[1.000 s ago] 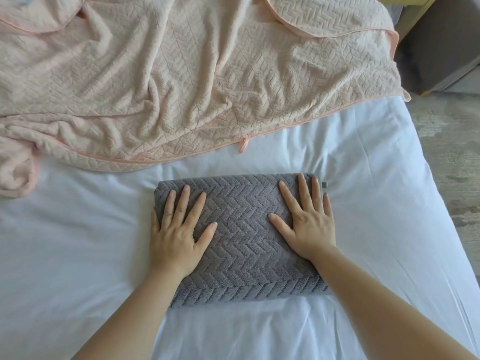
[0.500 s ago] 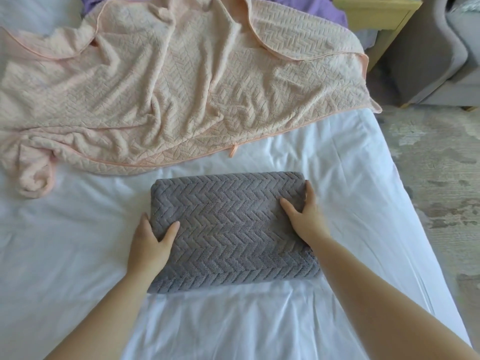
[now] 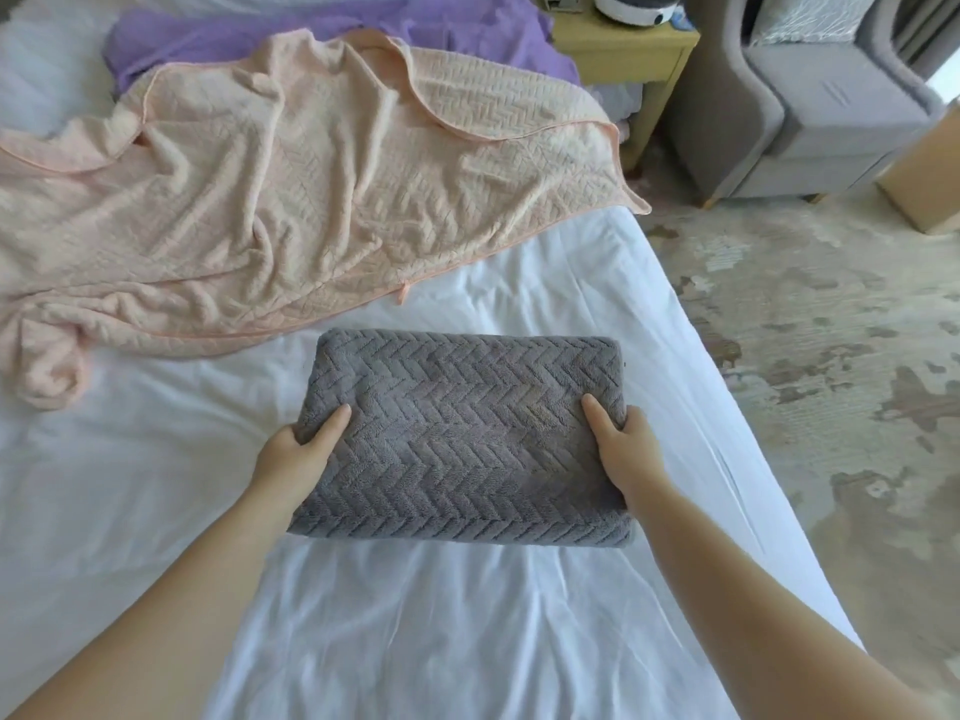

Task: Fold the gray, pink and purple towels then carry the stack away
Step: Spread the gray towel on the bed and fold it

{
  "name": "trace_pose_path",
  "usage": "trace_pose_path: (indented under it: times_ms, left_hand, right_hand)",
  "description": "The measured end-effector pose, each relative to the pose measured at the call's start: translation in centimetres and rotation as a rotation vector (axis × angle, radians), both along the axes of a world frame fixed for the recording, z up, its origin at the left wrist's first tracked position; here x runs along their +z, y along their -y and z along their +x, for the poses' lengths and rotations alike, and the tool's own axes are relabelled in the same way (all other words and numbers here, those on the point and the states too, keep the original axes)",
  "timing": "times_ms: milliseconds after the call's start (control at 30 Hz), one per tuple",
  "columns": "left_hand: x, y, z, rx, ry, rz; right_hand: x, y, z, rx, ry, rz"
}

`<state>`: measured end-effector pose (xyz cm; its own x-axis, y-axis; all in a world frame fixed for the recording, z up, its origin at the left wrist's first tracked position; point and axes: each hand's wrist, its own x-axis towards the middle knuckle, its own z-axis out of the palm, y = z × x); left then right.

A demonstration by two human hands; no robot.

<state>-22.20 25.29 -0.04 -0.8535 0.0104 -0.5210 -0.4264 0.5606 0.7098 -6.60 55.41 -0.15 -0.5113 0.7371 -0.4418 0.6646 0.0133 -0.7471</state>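
Three towels are counted:
- one gray towel [image 3: 462,439], folded into a thick rectangle, on the bed [image 3: 467,631] near its right edge
- one pink towel [image 3: 311,215], unfolded and rumpled, spread across the bed just beyond the gray one
- one purple towel [image 3: 311,33], unfolded, partly covered by the pink one at the far end

Two hands are seen. The gray towel's left side is gripped by the left hand [image 3: 298,452], thumb on top, fingers tucked out of sight beneath. Its right side is gripped the same way by the right hand [image 3: 626,449]. Whether the towel is lifted clear of the sheet cannot be told.

One nightstand [image 3: 623,44], one armchair [image 3: 810,111] and one cardboard box [image 3: 924,179] are seen right of the bed.

Versus 1 s ago: both hands were laid flat on top of the gray towel, fingers spread. They are now shifted to its sides and curled round them. The pink towel is left as it was.
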Motion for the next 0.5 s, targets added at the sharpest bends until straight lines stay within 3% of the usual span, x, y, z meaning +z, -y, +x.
trace_pose_path:
  times_ms: [333,500]
  left_hand:
    - [-0.7,-7.6,8.5,-0.139,0.022,0.067]
    - [-3.2,-7.8,11.4,-0.265,0.102,-0.143]
  right_hand:
    - [1.9,-6.9,10.3,-0.047,0.055,0.111]
    - [-1.4,-7.3,14.1,-0.025,0.149,0.042]
